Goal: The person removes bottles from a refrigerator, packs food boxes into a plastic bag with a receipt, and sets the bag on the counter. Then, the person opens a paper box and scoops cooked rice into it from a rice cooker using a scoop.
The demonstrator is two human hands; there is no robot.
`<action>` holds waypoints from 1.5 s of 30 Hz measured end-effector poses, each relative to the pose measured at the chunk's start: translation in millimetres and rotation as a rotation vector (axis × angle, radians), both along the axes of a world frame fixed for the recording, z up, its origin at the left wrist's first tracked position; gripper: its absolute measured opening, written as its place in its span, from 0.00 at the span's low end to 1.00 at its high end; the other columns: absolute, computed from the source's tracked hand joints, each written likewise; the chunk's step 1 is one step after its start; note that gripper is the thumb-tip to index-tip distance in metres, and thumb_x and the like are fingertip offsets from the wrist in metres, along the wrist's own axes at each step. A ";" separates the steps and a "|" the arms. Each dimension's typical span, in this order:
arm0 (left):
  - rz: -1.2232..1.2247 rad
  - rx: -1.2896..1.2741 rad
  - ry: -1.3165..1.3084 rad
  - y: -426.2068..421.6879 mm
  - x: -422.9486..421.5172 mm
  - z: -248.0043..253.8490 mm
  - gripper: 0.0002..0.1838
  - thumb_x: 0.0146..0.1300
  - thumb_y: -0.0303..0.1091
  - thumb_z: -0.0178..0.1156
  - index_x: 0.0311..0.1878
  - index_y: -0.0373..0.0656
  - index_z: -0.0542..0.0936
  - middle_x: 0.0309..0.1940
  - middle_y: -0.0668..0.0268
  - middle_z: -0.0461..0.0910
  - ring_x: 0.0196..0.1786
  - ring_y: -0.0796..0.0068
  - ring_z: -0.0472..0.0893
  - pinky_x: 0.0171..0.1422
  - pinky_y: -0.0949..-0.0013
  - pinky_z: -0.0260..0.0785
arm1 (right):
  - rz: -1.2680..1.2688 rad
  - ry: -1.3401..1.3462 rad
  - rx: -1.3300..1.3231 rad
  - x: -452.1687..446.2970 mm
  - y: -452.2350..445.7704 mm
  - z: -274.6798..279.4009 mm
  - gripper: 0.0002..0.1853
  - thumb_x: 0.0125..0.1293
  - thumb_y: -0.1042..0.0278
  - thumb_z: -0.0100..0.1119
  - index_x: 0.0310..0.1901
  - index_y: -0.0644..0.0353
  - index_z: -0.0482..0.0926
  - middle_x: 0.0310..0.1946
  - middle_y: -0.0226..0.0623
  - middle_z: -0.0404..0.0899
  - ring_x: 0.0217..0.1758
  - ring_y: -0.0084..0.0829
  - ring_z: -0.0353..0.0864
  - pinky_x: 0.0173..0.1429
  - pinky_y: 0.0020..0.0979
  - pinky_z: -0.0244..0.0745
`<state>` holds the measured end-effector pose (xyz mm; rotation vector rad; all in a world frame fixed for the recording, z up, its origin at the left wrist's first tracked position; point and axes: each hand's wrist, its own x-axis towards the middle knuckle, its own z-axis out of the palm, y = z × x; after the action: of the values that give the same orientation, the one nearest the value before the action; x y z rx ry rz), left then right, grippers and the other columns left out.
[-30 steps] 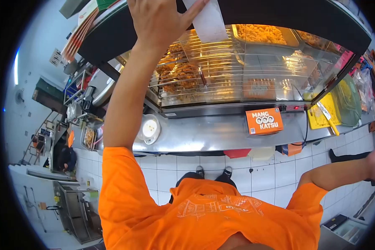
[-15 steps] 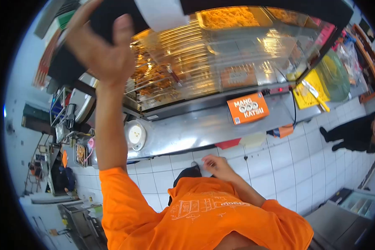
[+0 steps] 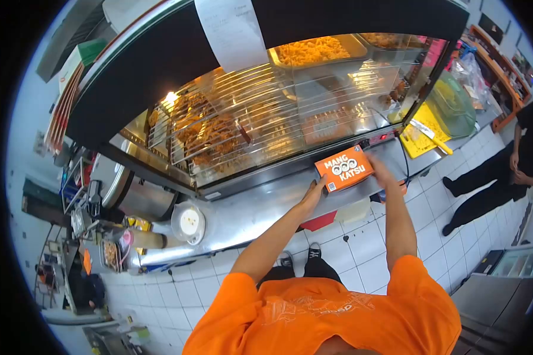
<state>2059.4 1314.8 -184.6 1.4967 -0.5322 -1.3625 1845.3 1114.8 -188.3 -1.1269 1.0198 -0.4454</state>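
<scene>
An orange box (image 3: 344, 168) with white "MANG KATSU" lettering is at the front of the steel counter (image 3: 249, 215), below the glass display case (image 3: 266, 127). My left hand (image 3: 314, 193) is against the box's lower left corner, its fingers partly hidden at the box edge. At the box's right side my right hand (image 3: 381, 173) touches the edge, its fingers closed around that side. A white printed paper slip (image 3: 231, 32) hangs from the case's dark top edge, away from both hands.
Fried food (image 3: 204, 133) lies on racks inside the case. A lidded white container (image 3: 189, 222) stands on the counter at left. A knife (image 3: 430, 136) rests on a yellow cutting board (image 3: 420, 148) at right. Another person in black (image 3: 497, 171) stands at far right.
My left hand has come down from the case's top edge to the box, and my right hand has moved to the box's right side. The paper slip remains on the case.
</scene>
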 end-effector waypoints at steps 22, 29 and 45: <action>-0.602 0.013 0.116 -5.8 -111.6 58.2 0.30 0.72 0.41 0.61 0.71 0.39 0.66 0.66 0.60 0.74 0.71 0.72 0.70 0.76 0.57 0.58 | -0.533 -0.525 0.175 -146.7 222.5 5.7 0.59 0.59 0.52 0.70 0.82 0.45 0.36 0.77 0.40 0.56 0.78 0.38 0.60 0.73 0.48 0.64; -0.924 -0.047 0.086 -88.9 -330.5 67.6 0.50 0.65 0.43 0.68 0.77 0.42 0.44 0.72 0.47 0.59 0.76 0.57 0.61 0.79 0.56 0.53 | -0.828 -0.682 0.093 -369.4 208.7 17.2 0.55 0.57 0.60 0.69 0.81 0.52 0.43 0.73 0.40 0.64 0.75 0.38 0.65 0.77 0.43 0.63; -0.925 0.100 0.512 -296.8 -624.0 28.6 0.45 0.65 0.42 0.65 0.76 0.58 0.45 0.73 0.60 0.58 0.75 0.60 0.65 0.74 0.46 0.65 | -0.967 -0.458 0.063 -657.1 12.0 51.6 0.50 0.60 0.57 0.70 0.79 0.61 0.52 0.72 0.43 0.65 0.75 0.37 0.64 0.78 0.37 0.59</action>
<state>1435.4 1018.1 -156.0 0.8995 -0.8736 -2.4174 1188.2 1126.9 -136.7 -0.3655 1.1002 -1.3582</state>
